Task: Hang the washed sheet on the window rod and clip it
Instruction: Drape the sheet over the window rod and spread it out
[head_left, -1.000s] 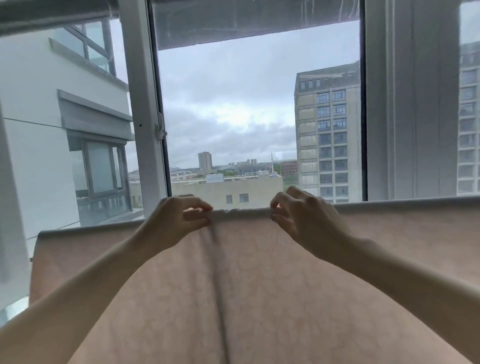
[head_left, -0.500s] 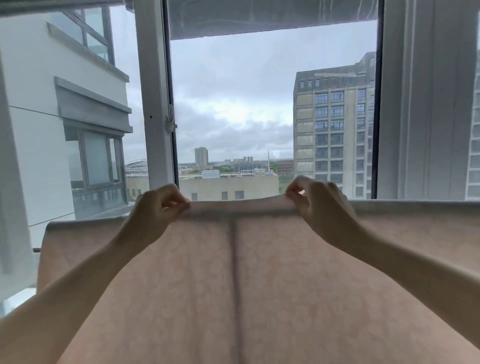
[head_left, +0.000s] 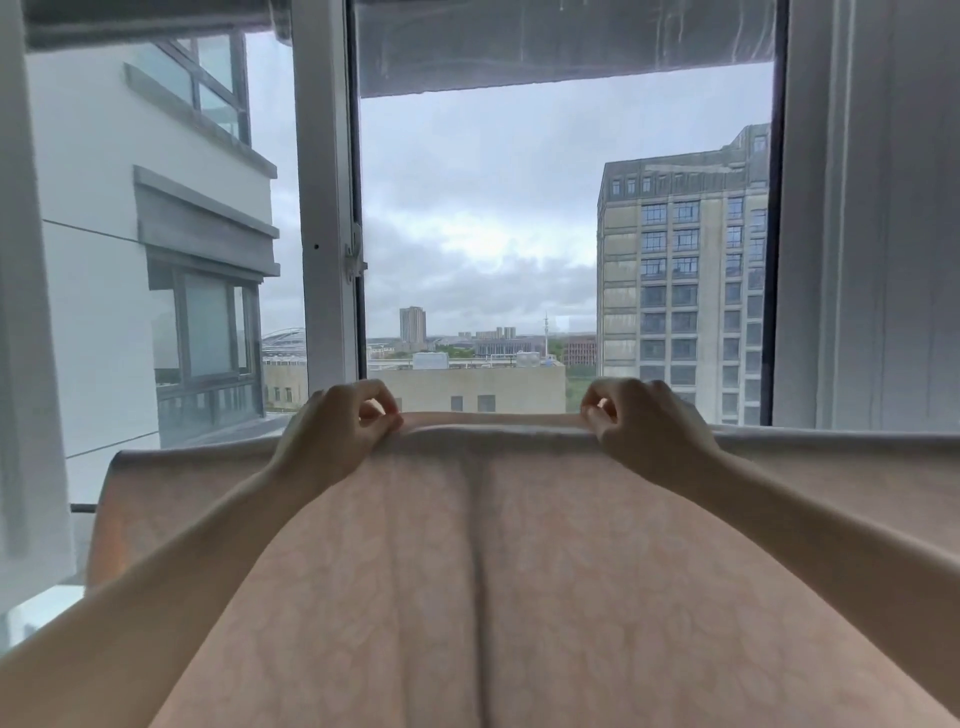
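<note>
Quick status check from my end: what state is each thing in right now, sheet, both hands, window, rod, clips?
Sheet: draped over the rod, top edge pulled taut between the hands, one vertical crease down the middle.
Left hand: pinches the sheet's top edge.
Right hand: pinches the sheet's top edge.
Window: middle section looks open to the outside.
Rod: only a short end shows at left; the rest is under the sheet.
Clips: none in view.

Left hand (head_left: 337, 431) and right hand (head_left: 641, 426) drawn further apart along sheet (head_left: 483, 571) top edge; edge between them pulled taut, central crease straightened.
</note>
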